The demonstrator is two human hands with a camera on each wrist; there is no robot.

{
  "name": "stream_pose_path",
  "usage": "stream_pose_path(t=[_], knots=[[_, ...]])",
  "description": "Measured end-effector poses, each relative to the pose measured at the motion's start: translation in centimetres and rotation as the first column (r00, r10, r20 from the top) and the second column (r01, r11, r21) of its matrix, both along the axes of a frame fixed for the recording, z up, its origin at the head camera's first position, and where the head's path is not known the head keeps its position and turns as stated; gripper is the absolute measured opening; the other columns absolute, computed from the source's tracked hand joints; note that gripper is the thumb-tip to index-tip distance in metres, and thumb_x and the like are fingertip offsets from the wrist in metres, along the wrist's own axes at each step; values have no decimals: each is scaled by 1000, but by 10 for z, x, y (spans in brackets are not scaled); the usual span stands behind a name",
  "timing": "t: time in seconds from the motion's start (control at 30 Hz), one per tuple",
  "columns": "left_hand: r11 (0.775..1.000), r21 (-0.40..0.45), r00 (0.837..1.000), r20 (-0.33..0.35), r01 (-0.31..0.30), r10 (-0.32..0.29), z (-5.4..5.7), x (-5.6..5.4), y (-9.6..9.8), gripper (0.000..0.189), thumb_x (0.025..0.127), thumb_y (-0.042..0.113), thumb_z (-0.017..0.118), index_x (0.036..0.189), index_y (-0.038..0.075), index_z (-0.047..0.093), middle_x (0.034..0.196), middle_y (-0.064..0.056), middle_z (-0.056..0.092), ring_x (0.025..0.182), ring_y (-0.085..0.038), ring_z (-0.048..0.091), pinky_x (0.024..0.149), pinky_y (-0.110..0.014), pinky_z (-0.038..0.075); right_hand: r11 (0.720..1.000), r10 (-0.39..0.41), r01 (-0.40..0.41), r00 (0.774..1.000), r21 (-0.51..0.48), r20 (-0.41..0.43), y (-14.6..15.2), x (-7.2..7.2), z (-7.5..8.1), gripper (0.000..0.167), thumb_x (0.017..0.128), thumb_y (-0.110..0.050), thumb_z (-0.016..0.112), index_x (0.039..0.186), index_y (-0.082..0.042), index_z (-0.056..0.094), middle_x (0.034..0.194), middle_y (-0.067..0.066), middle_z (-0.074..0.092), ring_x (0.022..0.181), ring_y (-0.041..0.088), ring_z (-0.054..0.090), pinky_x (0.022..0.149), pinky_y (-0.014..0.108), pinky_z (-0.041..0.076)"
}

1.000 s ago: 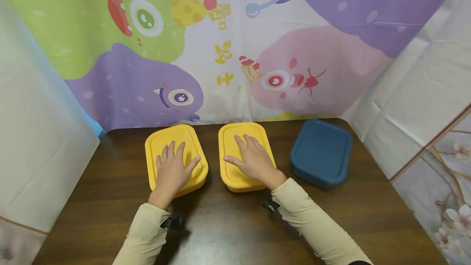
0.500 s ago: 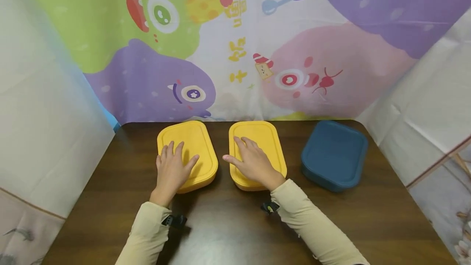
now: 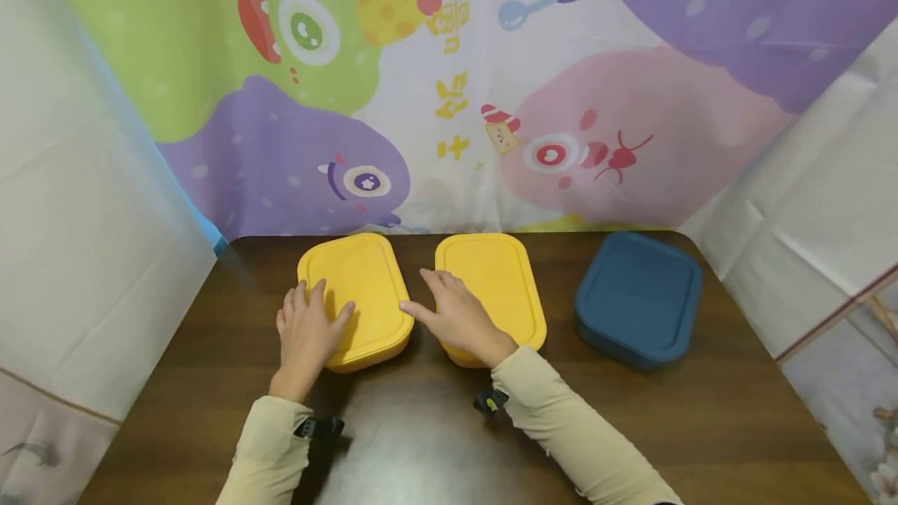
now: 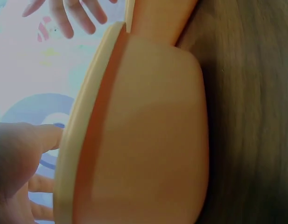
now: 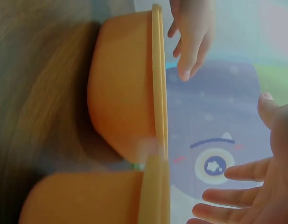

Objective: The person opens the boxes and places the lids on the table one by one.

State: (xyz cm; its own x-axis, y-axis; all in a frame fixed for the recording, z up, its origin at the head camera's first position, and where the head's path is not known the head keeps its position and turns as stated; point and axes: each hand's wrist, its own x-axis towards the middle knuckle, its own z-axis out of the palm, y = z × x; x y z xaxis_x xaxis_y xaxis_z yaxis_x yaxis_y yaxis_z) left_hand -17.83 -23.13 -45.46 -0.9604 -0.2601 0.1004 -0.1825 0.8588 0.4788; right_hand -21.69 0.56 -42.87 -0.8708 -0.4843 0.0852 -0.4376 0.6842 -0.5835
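Two yellow lidded boxes stand side by side on the dark wooden table. My left hand [image 3: 306,337] is over the left side of the left yellow box [image 3: 368,287], fingers spread and loosely bent. Over the left edge of the middle yellow box [image 3: 496,271] is my right hand [image 3: 459,319], its thumb reaching across the gap between the boxes. In the right wrist view, a space shows between the right hand [image 5: 263,186] and the lid of the nearer box [image 5: 83,200]. Both lids sit on their boxes, and neither hand grips anything.
A dark blue lidded box [image 3: 638,294] stands on the right of the table [image 3: 435,427]. A cartoon-print curtain [image 3: 449,84] hangs behind the table's far edge. Pale cloth screens [image 3: 91,201] flank both sides.
The head view has turned, so the scene sits further right than a second ago. Both hands have shifted left and slightly nearer the body over the lids. The boxes have stayed put.
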Motion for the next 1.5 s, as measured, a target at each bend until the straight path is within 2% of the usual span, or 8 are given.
stream_pose_path(t=[0.13, 0.3, 0.47, 0.73, 0.93, 1.13, 1.33, 1.5], knots=[[1000, 12, 1000, -1, -24, 24, -6, 4, -7, 71, 93, 42, 58, 146, 0, 35, 154, -32, 21, 142, -50, 18, 113, -67, 14, 999, 31, -31, 999, -8, 32, -10, 4, -1, 78, 95, -59, 49, 150, -6, 35, 151, 15, 41, 140, 33, 39, 114, 50, 34], [997, 55, 999, -6, -45, 45, -7, 4, -12, 72, 92, 40, 59, 146, -1, 33, 153, -33, 21, 142, -50, 19, 112, -66, 15, 999, 42, -42, 999, -12, 33, -20, 6, -3, 79, 95, -59, 49, 150, -5, 34, 151, 17, 41, 140, 33, 39, 114, 49, 34], [994, 90, 998, 31, -55, 52, -8, 3, -16, 75, 94, 40, 56, 149, -2, 28, 154, -33, 18, 142, -50, 18, 112, -67, 18, 999, 40, -38, 998, -27, 50, -29, 8, -9, 79, 95, -57, 49, 150, -3, 33, 152, 18, 39, 140, 33, 39, 113, 48, 35], [988, 136, 994, 84, -76, 65, -12, 3, -18, 79, 95, 39, 54, 152, -1, 18, 154, -34, 17, 141, -51, 20, 110, -68, 24, 997, -24, 31, 994, -70, 102, -41, 15, -18, 83, 94, -56, 53, 151, -1, 30, 152, 22, 35, 139, 35, 39, 112, 47, 36], [981, 168, 992, 92, -96, 81, -16, 3, -17, 79, 95, 38, 52, 153, -1, 16, 154, -34, 19, 139, -52, 24, 109, -67, 27, 993, -76, 86, 990, -79, 119, -46, 18, -28, 82, 95, -52, 54, 152, 0, 27, 152, 23, 33, 136, 36, 43, 109, 48, 40], [978, 186, 992, 102, -94, 76, -20, 4, -18, 77, 97, 39, 49, 153, -1, 14, 153, -32, 22, 135, -53, 30, 107, -65, 30, 992, -90, 102, 985, -78, 144, -52, 20, -35, 81, 95, -48, 56, 152, 0, 24, 152, 25, 32, 136, 38, 42, 108, 49, 40], [975, 203, 993, 102, -85, 65, -23, 4, -20, 77, 98, 38, 47, 154, -2, 12, 153, -33, 23, 136, -52, 30, 108, -64, 29, 989, -114, 131, 974, -71, 198, -56, 24, -41, 85, 95, -46, 58, 154, 0, 18, 153, 27, 31, 136, 39, 43, 108, 49, 41], [973, 216, 994, 91, -83, 64, -24, 4, -20, 76, 98, 37, 47, 154, -1, 12, 154, -32, 23, 137, -51, 30, 109, -64, 28, 978, -153, 178, 967, -109, 204, -61, 27, -48, 87, 94, -44, 59, 153, 3, 16, 149, 28, 34, 130, 41, 48, 105, 50, 43]])
